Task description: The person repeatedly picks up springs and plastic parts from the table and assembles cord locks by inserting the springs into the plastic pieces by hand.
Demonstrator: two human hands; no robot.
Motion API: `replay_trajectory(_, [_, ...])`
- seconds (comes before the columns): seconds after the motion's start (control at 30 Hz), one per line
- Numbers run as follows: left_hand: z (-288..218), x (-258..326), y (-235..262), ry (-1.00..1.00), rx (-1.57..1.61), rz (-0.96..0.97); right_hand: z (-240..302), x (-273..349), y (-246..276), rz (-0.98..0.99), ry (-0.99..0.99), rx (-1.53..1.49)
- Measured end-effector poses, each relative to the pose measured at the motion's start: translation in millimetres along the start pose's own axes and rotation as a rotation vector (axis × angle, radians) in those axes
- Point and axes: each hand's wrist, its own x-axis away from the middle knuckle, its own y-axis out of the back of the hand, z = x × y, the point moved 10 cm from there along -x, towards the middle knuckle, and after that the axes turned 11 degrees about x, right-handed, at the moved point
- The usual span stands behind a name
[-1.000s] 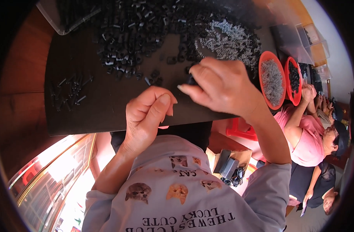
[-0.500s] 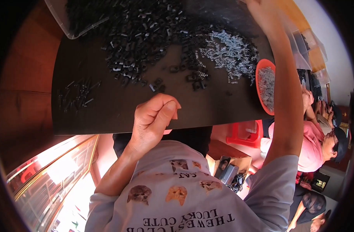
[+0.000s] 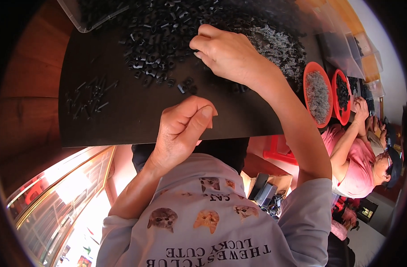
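The right hand [image 3: 228, 53] is curled, fingertips set down in the black parts [image 3: 159, 49]. The left hand [image 3: 183, 127] is clenched at the tabletop [image 3: 123, 120] edge below them. Whether anything is pinched in either cannot be told.

two orange bowls [image 3: 317, 95]; perhaps countless black parts [image 3: 156, 49]

— What sits at the far right of the tabletop [image 3: 123, 129]?
— Two red bowls [image 3: 317, 93], side by side, one with grey bits, one with dark ones. Clear plastic boxes [image 3: 345, 53] lie beyond them.
— Anyone nearby?
— A person in a pink shirt [image 3: 356, 171] sits beside the bowls. A red stool [image 3: 281, 149] stands below the tabletop's edge.
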Motion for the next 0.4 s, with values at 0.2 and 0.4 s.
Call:
replay_trajectory(0.2, [1.3,2.0,-0.7,0.045,-0.004,0.016,-11.4,17.3,17.8,-0.137,-0.063,0.072])
replay_trajectory(0.4, [1.8,3.0,-2.3,0.087,0.020,0.013,5.0,33.5,11.5,0.077,-0.027,0.096])
